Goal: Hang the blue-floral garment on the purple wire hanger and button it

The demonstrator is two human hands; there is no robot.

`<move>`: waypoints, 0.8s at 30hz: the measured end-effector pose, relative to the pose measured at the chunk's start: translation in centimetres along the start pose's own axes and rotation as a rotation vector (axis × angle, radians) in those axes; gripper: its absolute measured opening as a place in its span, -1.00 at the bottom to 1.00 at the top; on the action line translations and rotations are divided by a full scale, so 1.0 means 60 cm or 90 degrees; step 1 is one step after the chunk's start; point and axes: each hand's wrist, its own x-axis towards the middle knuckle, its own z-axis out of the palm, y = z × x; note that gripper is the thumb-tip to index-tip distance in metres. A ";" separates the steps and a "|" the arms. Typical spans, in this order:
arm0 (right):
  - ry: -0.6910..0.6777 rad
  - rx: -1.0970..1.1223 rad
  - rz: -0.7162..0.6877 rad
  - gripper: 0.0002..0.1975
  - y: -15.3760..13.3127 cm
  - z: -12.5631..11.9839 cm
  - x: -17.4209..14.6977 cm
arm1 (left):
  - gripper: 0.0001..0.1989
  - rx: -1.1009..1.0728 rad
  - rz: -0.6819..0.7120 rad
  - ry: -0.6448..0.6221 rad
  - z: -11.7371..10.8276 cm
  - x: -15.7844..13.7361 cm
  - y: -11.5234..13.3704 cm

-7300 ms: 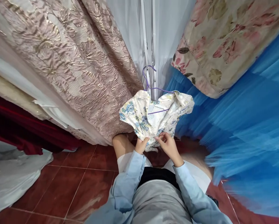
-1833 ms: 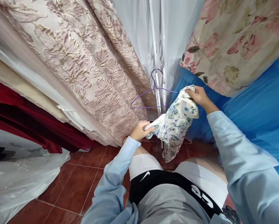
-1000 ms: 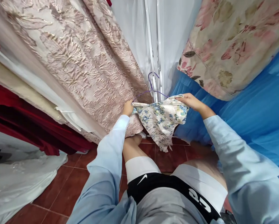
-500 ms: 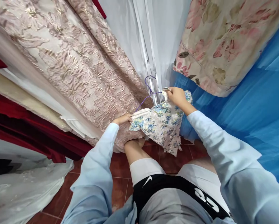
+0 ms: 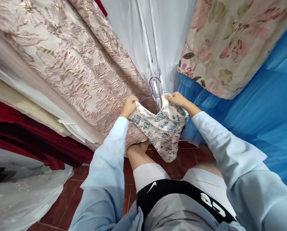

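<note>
Between my hands hangs a small floral dress [image 5: 166, 133], white with blue and green flowers, its lower end above the tiled floor. My left hand [image 5: 129, 106] is closed on the left shoulder of the dress. At the other shoulder my right hand [image 5: 178, 98] pinches the white edge near the neckline. A thin purple hanger [image 5: 151, 96] shows behind and above the neckline, its hook up by the white metal poles. I cannot tell whether the hanger's right arm is inside the dress.
A pink brocade gown [image 5: 86, 64] hangs at the left, with dark red cloth [image 5: 37, 138] beyond it. On the right hang a floral-print fabric [image 5: 230, 54] and a blue tulle gown [image 5: 241, 118]. White poles [image 5: 148, 48] stand ahead, over red floor tiles [image 5: 143, 179].
My left hand has risen and now grips the dress's left shoulder higher up. The neckline is spread wider between both hands; my right hand has shifted slightly left.
</note>
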 end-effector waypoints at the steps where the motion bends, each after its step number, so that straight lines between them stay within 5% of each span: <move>1: -0.021 0.024 0.015 -0.48 -0.002 0.001 0.001 | -0.77 -0.017 -0.020 0.030 0.013 0.010 0.012; 5: -0.075 0.090 0.039 -0.46 -0.002 0.007 0.001 | -0.79 -0.108 -0.038 0.114 0.056 0.029 0.067; 11: 0.218 -0.059 -0.089 -0.53 0.083 -0.016 -0.060 | -0.77 -0.069 0.001 0.055 0.042 -0.021 0.089; 16: 0.131 -0.009 -0.196 -0.56 0.142 -0.045 -0.118 | -0.74 -0.001 -0.011 0.013 0.027 -0.071 0.068; 24: 0.150 0.121 -0.237 -0.35 0.003 -0.081 -0.098 | -0.73 -0.006 -0.025 0.164 0.006 -0.040 0.077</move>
